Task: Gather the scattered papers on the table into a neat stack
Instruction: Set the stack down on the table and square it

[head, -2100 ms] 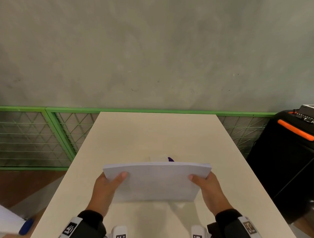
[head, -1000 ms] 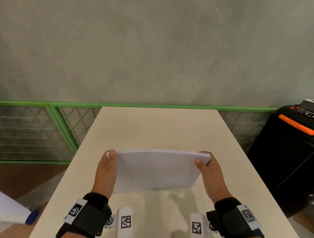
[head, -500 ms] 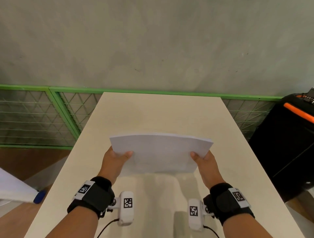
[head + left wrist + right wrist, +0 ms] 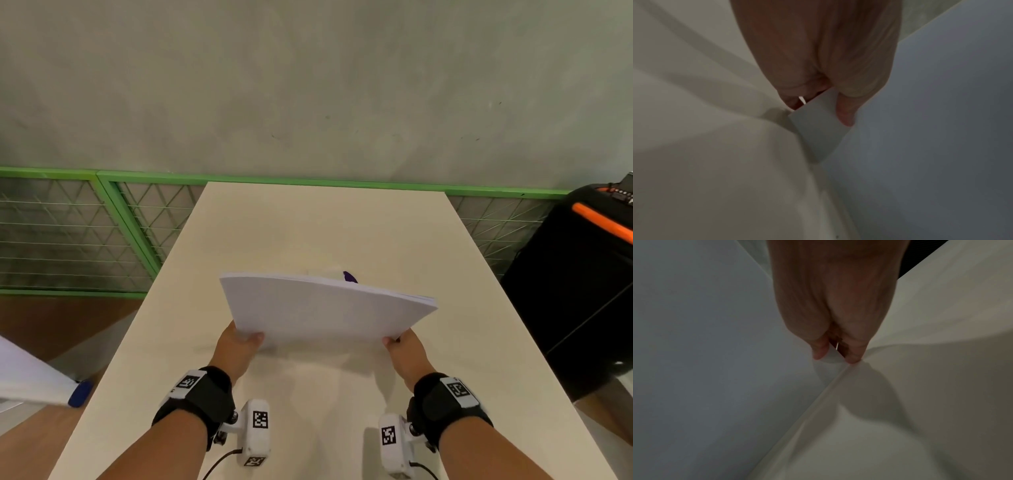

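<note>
Pale beige table running up the middle of the head view, grey plaster wall above it.

Stack of white papers at frame centre, held above the tabletop with its near edge low and its far edge raised, bowed upward across the middle. Edges mostly flush, with some sheets fanned slightly at the right corner. Shadow of the stack cast on the table just below it.

Left hand clamped on the lower left corner of the stack, thumb on top and fingers out of sight underneath. Same grasp in the left wrist view: left hand pinching a corner of the sheets between thumb and fingers, table surface on the left of that frame.

Right hand clamped on the lower right corner, thumb tip on the top sheet. Confirmed in the right wrist view: right hand nipping the paper edge between thumb and fingertips, table on the right of the frame.

Small purple object peeking over the far edge of the stack; what it is, impossible to tell.

Black wrist straps with white marker-tagged camera units at the bottom of the frame. Green mesh fence behind the table, left and right. Black case with orange strip at the right edge. White sheet and blue object at lower left, off the table.
</note>
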### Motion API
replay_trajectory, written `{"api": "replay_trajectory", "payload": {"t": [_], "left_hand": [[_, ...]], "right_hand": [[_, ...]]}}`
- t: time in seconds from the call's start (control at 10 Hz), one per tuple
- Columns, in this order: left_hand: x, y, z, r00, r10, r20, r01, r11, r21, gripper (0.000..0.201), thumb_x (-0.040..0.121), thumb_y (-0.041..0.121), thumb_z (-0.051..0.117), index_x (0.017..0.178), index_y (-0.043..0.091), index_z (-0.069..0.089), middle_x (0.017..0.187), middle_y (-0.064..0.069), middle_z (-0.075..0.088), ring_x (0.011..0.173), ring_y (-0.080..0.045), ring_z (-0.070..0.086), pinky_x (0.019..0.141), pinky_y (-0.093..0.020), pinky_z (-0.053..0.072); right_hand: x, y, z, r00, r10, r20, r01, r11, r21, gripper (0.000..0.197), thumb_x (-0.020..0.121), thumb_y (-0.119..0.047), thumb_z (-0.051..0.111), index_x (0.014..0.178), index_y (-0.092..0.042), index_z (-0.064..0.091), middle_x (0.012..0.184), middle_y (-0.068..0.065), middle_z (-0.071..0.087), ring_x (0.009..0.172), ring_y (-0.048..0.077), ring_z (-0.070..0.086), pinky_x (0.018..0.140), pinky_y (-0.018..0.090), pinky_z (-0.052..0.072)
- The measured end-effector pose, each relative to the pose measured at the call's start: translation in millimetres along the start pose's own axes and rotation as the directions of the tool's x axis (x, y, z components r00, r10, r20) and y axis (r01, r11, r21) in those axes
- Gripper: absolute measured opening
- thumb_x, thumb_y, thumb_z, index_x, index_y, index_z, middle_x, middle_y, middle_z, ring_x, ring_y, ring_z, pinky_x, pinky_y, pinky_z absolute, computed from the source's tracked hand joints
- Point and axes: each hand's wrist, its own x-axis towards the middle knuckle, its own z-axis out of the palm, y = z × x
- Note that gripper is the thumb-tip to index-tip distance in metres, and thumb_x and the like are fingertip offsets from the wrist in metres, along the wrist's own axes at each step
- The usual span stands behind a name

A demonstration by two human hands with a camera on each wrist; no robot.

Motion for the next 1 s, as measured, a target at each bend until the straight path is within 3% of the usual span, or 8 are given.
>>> {"api": "replay_trajectory", "payload": {"t": [0.2,0.4,0.5,0.6,0.7,0.8,0.9,1.0], "left_hand": [[5.9,-6.8,0.0,1.0,0.003,-0.002,-0.003,0.984,0.177,0.022,0.087,-0.002,0.053,0.105,0.009,0.052,0.106,-0.01,0.058,0.098,-0.025,0.052,0.082,-0.029,0.036],[8.0,-7.8,-2.3,0.999,-0.037,-0.001,0.036,0.968,0.249,0.038,0.089,0.0,0.052,0.127,-0.001,0.049,0.111,-0.008,0.054,0.1,-0.021,0.048,0.084,-0.03,0.035],[11.2,-9.4,-4.8,0.998,-0.069,0.003,0.065,0.962,0.265,0.04,0.089,0.003,0.053,0.128,0.002,0.049,0.121,-0.013,0.058,0.11,-0.028,0.053,0.091,-0.034,0.039],[14.9,-7.5,-5.6,0.995,-0.093,0.031,0.082,0.966,0.243,0.041,0.087,0.003,0.053,0.128,0.004,0.049,0.125,-0.017,0.059,0.112,-0.031,0.055,0.093,-0.037,0.042],[17.9,-3.6,-5.3,0.987,-0.141,0.074,0.123,0.972,0.202,0.037,0.088,0.004,0.049,0.126,0.007,0.05,0.119,-0.015,0.06,0.1,-0.028,0.056,0.083,-0.035,0.047],[22.7,-1.9,-4.0,0.969,-0.224,0.109,0.201,0.961,0.189,0.035,0.089,0.008,0.045,0.124,0.013,0.047,0.118,-0.012,0.057,0.098,-0.026,0.057,0.065,-0.034,0.056],[26.4,-3.9,0.5,0.938,-0.341,0.066,0.322,0.925,0.204,0.028,0.09,0.009,0.047,0.119,0.007,0.046,0.115,-0.015,0.052,0.093,-0.028,0.054,0.045,-0.025,0.055],[28.6,-3.6,5.8,0.916,-0.401,0.031,0.386,0.899,0.207,0.022,0.091,0.01,0.048,0.112,0.008,0.046,0.104,-0.012,0.051,0.085,-0.026,0.053,0.039,-0.02,0.051]], "right_hand": [[6.8,1.2,0.8,1.0,0.023,0.007,-0.022,0.996,-0.09,0.013,0.091,-0.001,0.042,0.099,-0.009,0.048,0.099,0.011,0.053,0.094,0.028,0.049,0.081,0.03,0.035],[7.7,0.5,3.0,0.996,0.08,-0.036,-0.084,0.988,-0.128,0.038,0.092,-0.003,0.043,0.129,0.004,0.046,0.126,0.02,0.054,0.119,0.035,0.049,0.094,0.034,0.038],[7.3,-1.4,2.4,0.996,0.086,-0.015,-0.088,0.988,-0.124,0.034,0.091,0.0,0.041,0.124,0.002,0.047,0.117,0.016,0.054,0.105,0.027,0.05,0.089,0.032,0.037],[8.8,-4.4,3.5,0.993,0.118,0.008,-0.116,0.988,-0.104,0.023,0.088,-0.001,0.039,0.107,-0.008,0.049,0.115,0.016,0.056,0.1,0.028,0.051,0.094,0.042,0.045],[16.2,0.5,5.3,0.986,0.168,0.025,-0.163,0.977,-0.14,0.014,0.086,0.001,0.04,0.097,-0.007,0.044,0.099,0.014,0.052,0.099,0.034,0.052,0.097,0.052,0.046],[16.7,-3.8,5.2,0.977,0.206,0.049,-0.194,0.964,-0.18,0.019,0.084,0.004,0.039,0.101,0.002,0.049,0.094,0.013,0.049,0.091,0.028,0.048,0.081,0.04,0.05],[15.6,-11.2,5.3,0.966,0.242,0.087,-0.212,0.941,-0.264,0.015,0.083,0.003,0.047,0.098,0.001,0.047,0.084,0.01,0.05,0.09,0.026,0.046,0.06,0.027,0.043],[19.0,-10.5,3.7,0.948,0.291,0.127,-0.26,0.941,-0.218,0.041,0.088,0.002,0.041,0.129,0.004,0.039,0.111,0.015,0.048,0.096,0.023,0.04,0.066,0.029,0.046]]}}
